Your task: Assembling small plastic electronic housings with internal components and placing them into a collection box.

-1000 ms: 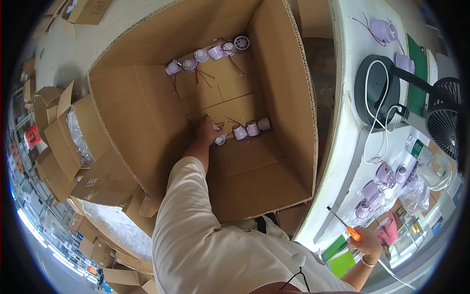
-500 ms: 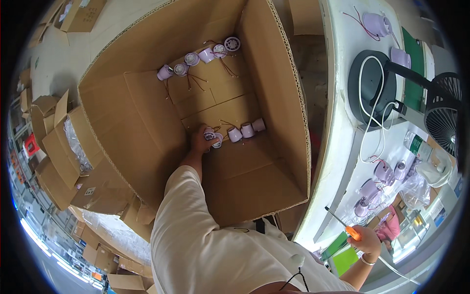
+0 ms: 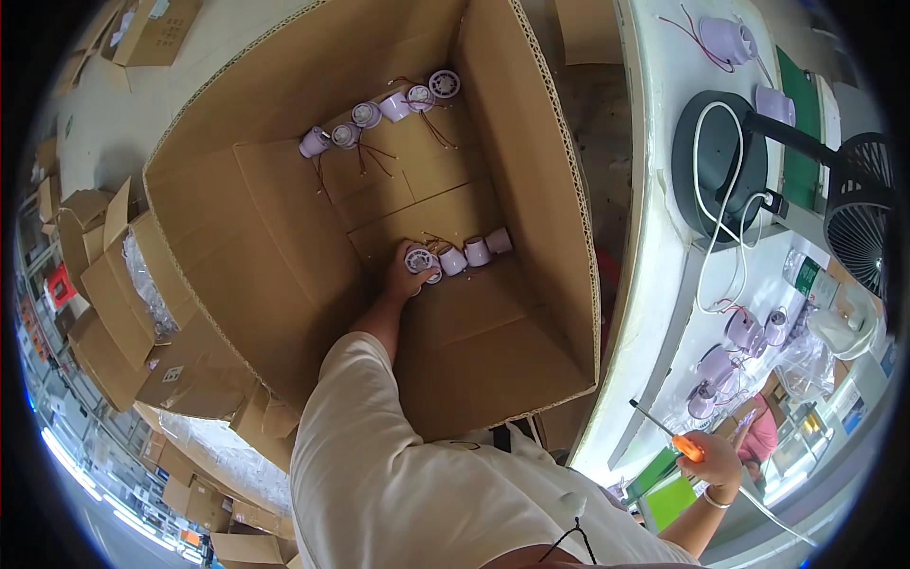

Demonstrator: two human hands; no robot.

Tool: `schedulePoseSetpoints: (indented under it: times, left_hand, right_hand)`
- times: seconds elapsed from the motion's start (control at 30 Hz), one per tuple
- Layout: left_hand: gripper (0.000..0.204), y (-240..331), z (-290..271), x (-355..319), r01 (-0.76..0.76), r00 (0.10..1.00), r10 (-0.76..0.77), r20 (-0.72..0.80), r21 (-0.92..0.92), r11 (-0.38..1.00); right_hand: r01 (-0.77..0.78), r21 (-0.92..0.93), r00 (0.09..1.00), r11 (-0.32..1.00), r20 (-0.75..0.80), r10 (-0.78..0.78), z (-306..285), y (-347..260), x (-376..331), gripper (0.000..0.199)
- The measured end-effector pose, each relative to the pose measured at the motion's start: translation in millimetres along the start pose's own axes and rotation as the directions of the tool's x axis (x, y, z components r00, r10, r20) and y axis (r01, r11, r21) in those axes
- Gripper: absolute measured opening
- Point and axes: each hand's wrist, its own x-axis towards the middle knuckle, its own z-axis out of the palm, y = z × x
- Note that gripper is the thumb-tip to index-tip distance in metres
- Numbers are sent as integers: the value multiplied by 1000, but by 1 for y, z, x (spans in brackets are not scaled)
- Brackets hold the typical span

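My left hand [image 3: 402, 279] reaches deep into a large cardboard box [image 3: 493, 365], its fingers closed round a lilac cup-shaped housing [image 3: 418, 259] with its open end up. A second one shows partly just under the fingers. Beside it, toward the right wall, stand more lilac housings [image 3: 452, 258] with thin reddish wires. Along the box's far side runs another row of the same lilac housings [image 3: 366, 115], wires trailing over the floor. Out at the right, above the table's near part, my right hand [image 3: 717, 465] grips a screwdriver with an orange handle [image 3: 687, 449], its shaft pointing up and left.
A white table [image 3: 654, 275] borders the box on the right. It bears a black fan [image 3: 725, 171] with a white cable, lilac housings [image 3: 744, 332] and a clear plastic bag [image 3: 806, 365]. Open cartons [image 3: 118, 284] crowd the left. A person in pink [image 3: 758, 436] sits beyond the table.
My left hand has shifted slightly right, toward the near row, and the held housing has turned its open end up. My right hand with the screwdriver has barely moved.
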Motion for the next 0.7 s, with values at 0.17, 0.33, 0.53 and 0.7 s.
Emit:
schedulePoseSetpoints:
  times: [0.17, 0.33, 0.53, 0.7]
  left_hand:
    - [78, 10, 0, 1, -64, 998, 64, -17, -51, 997]
    - [73, 81, -23, 1, -177, 983, 182, -5, 226, 958]
    - [72, 229, -63, -20, -429, 889, 448, -97, 169, 887]
    - [70, 378, -82, -88, -673, 652, 758, -13, 449, 587]
  right_hand:
    - [-8, -36, 1000, 999, 5, 8, -1, 2, 1, 34]
    - [45, -124, 994, 991, -92, -57, 15, 2, -12, 36]
    - [388, -208, 873, 898, -230, -431, -8, -41, -90, 44]
    - [522, -510, 548, 683, -413, -727, -21, -128, -105, 40]
